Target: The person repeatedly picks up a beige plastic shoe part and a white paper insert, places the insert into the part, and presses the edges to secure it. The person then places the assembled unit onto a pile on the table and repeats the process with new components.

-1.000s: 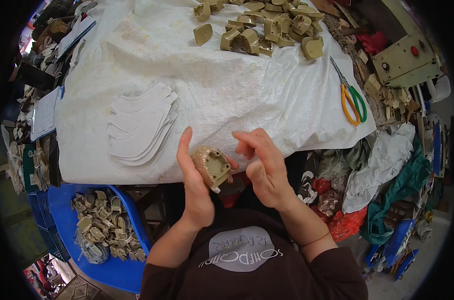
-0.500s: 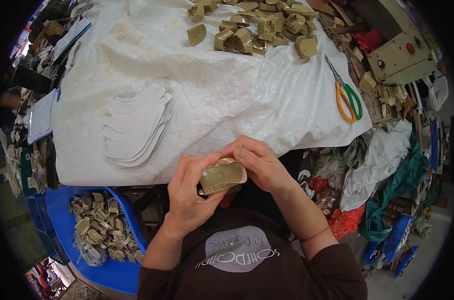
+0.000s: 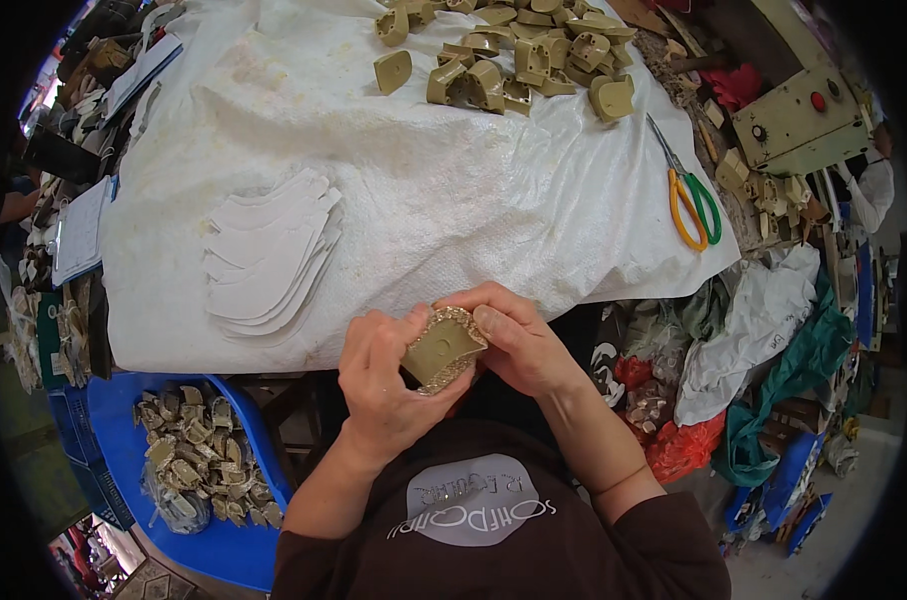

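Just off the table's near edge, I hold an olive shoe heel (image 3: 436,352) with its smooth face up. Glittery gold covering (image 3: 452,372) runs round its rim. My left hand (image 3: 386,365) wraps the heel's left side, thumb and fingers closed on it. At its upper right edge, my right hand (image 3: 509,338) pinches the covering against the rim. A fanned stack of curved white pieces (image 3: 269,255) lies on the table to the left. Farther off is a heap of bare olive heels (image 3: 534,60).
White sheeting (image 3: 424,200) covers the table. Scissors (image 3: 690,195) with orange and green handles lie at its right side. Below left, a blue tub (image 3: 259,430) holds many glittery heels. A control box (image 3: 802,115) stands far right, above bags and a red bundle (image 3: 686,447).
The heel has been turned in my hands, so its flat face and glittery rim show differently. My right fingers have shifted along the rim, and the pale edge at its right end no longer shows.
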A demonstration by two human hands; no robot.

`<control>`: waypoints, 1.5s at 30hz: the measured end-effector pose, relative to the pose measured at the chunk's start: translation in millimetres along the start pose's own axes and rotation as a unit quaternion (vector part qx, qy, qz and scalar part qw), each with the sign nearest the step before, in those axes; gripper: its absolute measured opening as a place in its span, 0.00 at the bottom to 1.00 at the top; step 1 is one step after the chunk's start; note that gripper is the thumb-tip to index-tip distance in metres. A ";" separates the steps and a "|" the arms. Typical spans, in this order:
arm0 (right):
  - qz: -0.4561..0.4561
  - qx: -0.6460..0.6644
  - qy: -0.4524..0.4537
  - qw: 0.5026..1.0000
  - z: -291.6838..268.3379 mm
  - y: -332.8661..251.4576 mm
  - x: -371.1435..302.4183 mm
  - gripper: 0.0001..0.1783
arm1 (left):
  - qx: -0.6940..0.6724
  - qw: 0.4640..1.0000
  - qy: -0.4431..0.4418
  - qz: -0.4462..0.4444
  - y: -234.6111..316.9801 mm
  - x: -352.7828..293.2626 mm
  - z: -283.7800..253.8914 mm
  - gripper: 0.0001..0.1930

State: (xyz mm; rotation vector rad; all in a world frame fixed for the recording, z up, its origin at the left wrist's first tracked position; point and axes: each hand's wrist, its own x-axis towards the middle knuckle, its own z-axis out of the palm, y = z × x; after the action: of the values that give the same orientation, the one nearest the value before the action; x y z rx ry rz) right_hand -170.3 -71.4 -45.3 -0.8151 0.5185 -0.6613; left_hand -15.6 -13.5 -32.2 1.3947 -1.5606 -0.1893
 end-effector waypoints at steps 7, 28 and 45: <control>-0.120 -0.344 0.119 0.923 22.3 1.0 1.2 0.14 | 0.123 0.989 0.045 0.064 4.1 3.4 11.5 0.26; -0.302 0.095 -0.301 0.900 113.2 -55.7 -10.6 0.14 | 0.118 0.981 0.129 -0.080 -38.5 -32.8 -59.7 0.28; -0.343 -0.571 -0.053 0.744 74.2 -29.7 86.5 0.12 | 0.391 0.853 0.257 -0.231 -93.3 -85.8 -198.7 0.20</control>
State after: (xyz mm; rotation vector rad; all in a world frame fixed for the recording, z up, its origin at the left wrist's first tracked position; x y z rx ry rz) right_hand -72.8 -111.5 7.1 -2.2823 0.4859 -0.9470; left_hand 178.1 120.3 -44.0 2.2186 -0.8292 0.5668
